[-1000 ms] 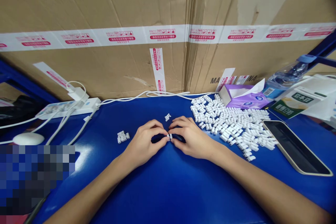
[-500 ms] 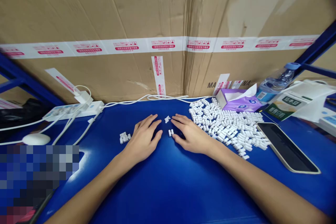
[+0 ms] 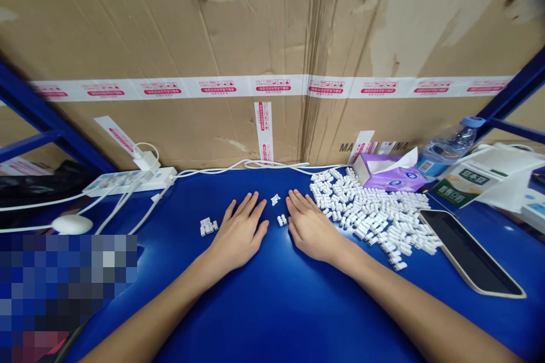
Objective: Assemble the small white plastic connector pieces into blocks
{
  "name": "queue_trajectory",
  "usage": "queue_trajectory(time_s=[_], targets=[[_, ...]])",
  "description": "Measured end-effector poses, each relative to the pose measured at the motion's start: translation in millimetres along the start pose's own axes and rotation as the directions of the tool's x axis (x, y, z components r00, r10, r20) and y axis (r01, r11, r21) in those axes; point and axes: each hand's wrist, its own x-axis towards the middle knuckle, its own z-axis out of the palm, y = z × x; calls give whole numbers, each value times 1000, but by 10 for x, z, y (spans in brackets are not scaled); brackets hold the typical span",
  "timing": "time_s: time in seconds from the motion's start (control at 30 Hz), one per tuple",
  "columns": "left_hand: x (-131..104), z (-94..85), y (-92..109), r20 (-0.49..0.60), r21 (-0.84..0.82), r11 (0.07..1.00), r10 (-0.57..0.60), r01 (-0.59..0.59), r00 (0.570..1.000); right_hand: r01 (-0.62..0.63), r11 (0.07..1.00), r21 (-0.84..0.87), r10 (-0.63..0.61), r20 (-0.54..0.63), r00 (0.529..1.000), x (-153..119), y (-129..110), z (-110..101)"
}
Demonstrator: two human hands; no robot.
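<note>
My left hand [image 3: 239, 233] lies palm down on the blue tabletop [image 3: 259, 306], fingers spread and holding nothing. Just left of it sits a small cluster of white plastic pieces [image 3: 208, 227] that look like wire connectors. My right hand [image 3: 314, 229] also rests flat, its fingers stretched out close together, with nothing in its grasp. Between the hands are two small groups of the same pieces: one group [image 3: 275, 199] near the fingertips, and a pair [image 3: 282, 220] beside my right thumb. A large spread-out pile of white connectors [image 3: 370, 210] reaches from beside my right hand toward the right.
A phone [image 3: 472, 252] lies right of the pile. Behind it stand a purple tissue pack [image 3: 389, 173], a water bottle [image 3: 451, 144] and a green-and-white package [image 3: 462, 184]. At left are a power strip [image 3: 131, 180] and white cables [image 3: 147, 215]. Cardboard [image 3: 204, 136] walls the back.
My right hand has flattened, its fingers drawn together and its thumb pulled in beside the palm. My left hand stays spread. The whole view has tilted up slightly.
</note>
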Motion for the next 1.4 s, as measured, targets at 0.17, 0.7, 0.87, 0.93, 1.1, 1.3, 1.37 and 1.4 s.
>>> queue_trajectory(time_s=[0.17,0.7,0.87,0.93,1.1,1.3,1.37,1.4], targets=[[2,-17,10,24,12,1000,-15,14,1000,-4,1000,3,4,15,1000,0,-2,-15],[-12,28,-14,-20,-5,1000,9,-9,1000,118,988,96,-106,-118,987,-76,-184,-180],[-15,15,-11,2,8,1000,0,0,1000,201,977,71,-189,-145,971,-121,-310,-289],[-12,4,-10,20,17,1000,-2,2,1000,204,978,45,-198,-110,974,-116,-305,-289],[0,-6,-12,19,9,1000,-1,1,1000,165,986,-25,-166,-59,984,-69,-202,-266],[13,-30,0,40,19,1000,-3,2,999,3,982,-189,-14,-60,998,-22,1,-342],[17,-49,9,62,30,999,-15,13,998,-85,965,-249,70,-72,995,-18,66,-374],[19,-60,14,73,33,999,-21,18,997,-130,953,-274,113,-79,991,-17,94,-386]])
